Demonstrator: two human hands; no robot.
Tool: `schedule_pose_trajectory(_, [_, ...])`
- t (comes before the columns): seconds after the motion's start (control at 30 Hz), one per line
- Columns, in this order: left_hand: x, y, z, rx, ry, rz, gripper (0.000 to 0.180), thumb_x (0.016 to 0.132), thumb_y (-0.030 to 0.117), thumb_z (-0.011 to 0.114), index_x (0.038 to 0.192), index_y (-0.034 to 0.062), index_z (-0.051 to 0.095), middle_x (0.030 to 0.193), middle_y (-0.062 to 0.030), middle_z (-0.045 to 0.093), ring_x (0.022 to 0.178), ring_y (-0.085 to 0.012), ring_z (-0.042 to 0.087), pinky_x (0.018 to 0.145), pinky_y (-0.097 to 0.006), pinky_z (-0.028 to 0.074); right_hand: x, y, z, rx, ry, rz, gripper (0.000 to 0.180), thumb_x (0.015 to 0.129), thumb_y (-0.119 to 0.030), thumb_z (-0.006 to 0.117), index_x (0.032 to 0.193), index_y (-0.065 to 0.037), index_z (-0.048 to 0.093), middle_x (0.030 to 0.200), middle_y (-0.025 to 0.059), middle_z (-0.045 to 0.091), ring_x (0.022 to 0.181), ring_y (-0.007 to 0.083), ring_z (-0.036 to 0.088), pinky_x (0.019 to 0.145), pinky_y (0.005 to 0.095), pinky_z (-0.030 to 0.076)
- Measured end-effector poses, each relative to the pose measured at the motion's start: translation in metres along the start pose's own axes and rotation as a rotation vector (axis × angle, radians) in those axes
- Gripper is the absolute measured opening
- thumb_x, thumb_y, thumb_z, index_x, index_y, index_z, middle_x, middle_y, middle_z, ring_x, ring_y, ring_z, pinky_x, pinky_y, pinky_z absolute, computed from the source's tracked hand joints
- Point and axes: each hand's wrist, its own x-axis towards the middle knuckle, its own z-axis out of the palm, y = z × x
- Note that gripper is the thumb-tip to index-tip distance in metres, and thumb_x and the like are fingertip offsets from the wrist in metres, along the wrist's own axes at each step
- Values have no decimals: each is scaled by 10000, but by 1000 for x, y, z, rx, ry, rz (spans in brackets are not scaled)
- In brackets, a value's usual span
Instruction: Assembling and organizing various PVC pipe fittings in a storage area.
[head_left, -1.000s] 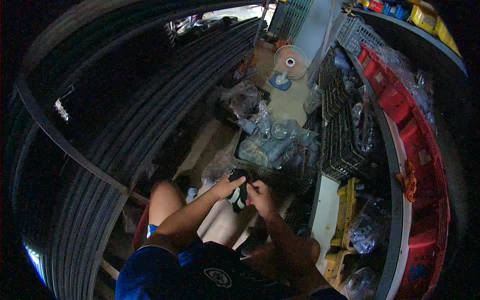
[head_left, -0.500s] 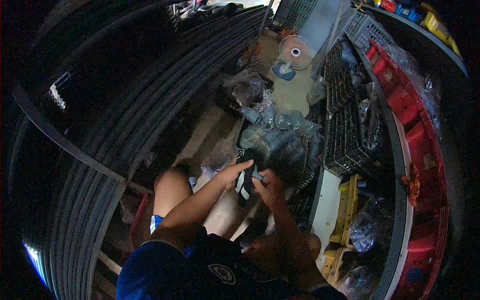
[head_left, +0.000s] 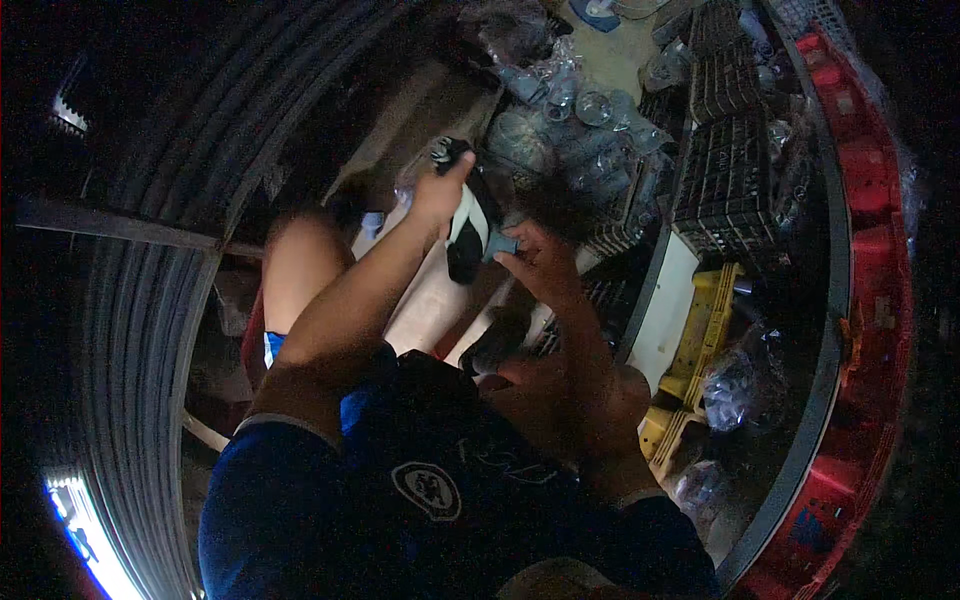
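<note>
My left hand (head_left: 438, 197) is closed round a long black and white object (head_left: 466, 250) whose kind I cannot make out. Its dark top pokes out above my thumb, and its rounded black lower end hangs over my legs. To the right, my right hand (head_left: 542, 262) pinches a small grey-blue piece (head_left: 500, 246) between thumb and fingers. That piece lies against or right beside the black and white object; which of the two is unclear in the dim light.
Dark crates (head_left: 722, 175) and a yellow crate (head_left: 708, 335) stand on my right, beside a long row of red bins (head_left: 868, 250). Ahead lie clear plastic bags and parts (head_left: 560, 120). A ribbed dark wall (head_left: 150, 350) curves along my left. A fan base (head_left: 596, 12) shows at the top.
The view has tilted down, so the fan has mostly left the picture. The black and white object is turned more to view, and my left hand sits farther from my right.
</note>
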Motion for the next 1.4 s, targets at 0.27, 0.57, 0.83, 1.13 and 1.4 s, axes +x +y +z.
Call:
schedule_pose_trajectory(0.27, [32,-1,-26,-398,204,-65,476,884,288,717,1248,35,546,1122,-103,636,1008,-221,595,895,-363,462,6,127,-42,-378,501,391,273,830,-148,756,998,-18,584,858,136,657,687,186,643,606,339,526])
schedule_pose_trajectory(0.57, [56,7,-39,-459,313,75,610,960,370,600,1412,21,385,1295,-157,543,1164,-256,511,1014,-345,361,87,189,-45,82,727,200,252,823,-79,760,1001,-50,584,831,118,643,559,197,595,506,334,482])
schedule_pose_trajectory(0.83, [59,3,-25,-481,295,29,553,990,363,546,1412,36,401,1320,-149,520,1177,-267,488,1029,-355,348,183,189,20,-420,304,227,345,902,-286,677,1129,-28,652,898,100,671,782,277,637,732,421,522])
schedule_pose_trajectory(1.13, [34,9,-32,-589,-27,-238,848,946,554,524,1426,-111,310,1416,-256,425,1268,-317,438,1102,-361,294,208,112,163,-273,1122,880,483,913,-269,665,1301,-20,522,1047,123,648,950,254,654,813,418,549])
schedule_pose_trajectory(1.4, [1,27,-72,-900,-129,-288,461,1031,411,422,1268,32,537,1196,-144,597,1107,-266,572,996,-410,439,159,29,236,-150,807,1144,495,906,-268,675,1309,-28,516,1076,128,635,970,250,647,824,413,549])
